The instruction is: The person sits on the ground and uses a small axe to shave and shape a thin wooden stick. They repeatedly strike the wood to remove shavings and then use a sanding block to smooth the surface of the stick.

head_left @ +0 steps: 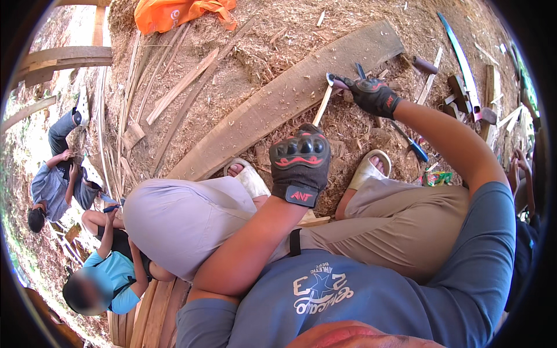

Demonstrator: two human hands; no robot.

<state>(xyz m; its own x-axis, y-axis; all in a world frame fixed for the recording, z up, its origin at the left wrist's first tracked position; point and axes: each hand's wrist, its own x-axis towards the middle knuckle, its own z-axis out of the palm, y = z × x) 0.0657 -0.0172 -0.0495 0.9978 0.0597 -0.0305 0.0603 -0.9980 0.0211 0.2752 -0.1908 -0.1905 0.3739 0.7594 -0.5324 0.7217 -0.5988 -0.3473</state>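
My left hand, in a black glove with red trim, is closed in a fist around a thin pale wood strip that slants up and away. At its far end is the short bright blade of a carving tool with a brownish-purple handle. My right hand, gloved alike, grips that tool; its exact shape is partly hidden by the fingers. The blade meets or nearly meets the strip's tip. Under and behind this lies a long wide plank sprinkled with shavings.
To the right lie a long curved saw blade, a brown cylindrical piece, a dark wooden block tool and a blue-handled tool. An orange bag and wood strips lie far left. Two people sit at left.
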